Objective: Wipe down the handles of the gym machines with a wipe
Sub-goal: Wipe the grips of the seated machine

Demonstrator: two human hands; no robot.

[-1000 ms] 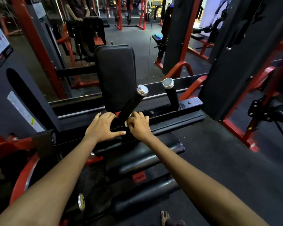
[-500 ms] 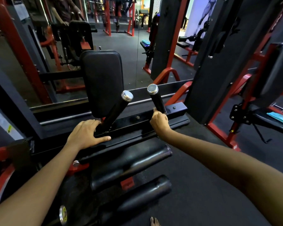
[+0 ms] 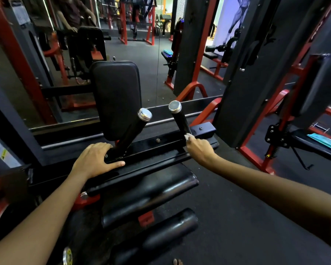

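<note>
The right hand [image 3: 200,150] pinches a white wipe [image 3: 188,137] against the base of the right handle [image 3: 180,119], at 1 o'clock from the left hand [image 3: 96,159], which lies flat beside the left handle [image 3: 134,131] (grasping nothing). Black rubber floor [image 3: 227,217], mirrored wall. Half a second ago the right grip sat higher on that handle.

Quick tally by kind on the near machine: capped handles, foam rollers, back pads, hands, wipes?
Chrome-capped handles: 2 (left handle, right handle)
Foam rollers: 2 (upper roller, lower roller)
Back pad: 1
Hands: 2 (left hand, right hand)
Wipe: 1
Total: 8
</note>
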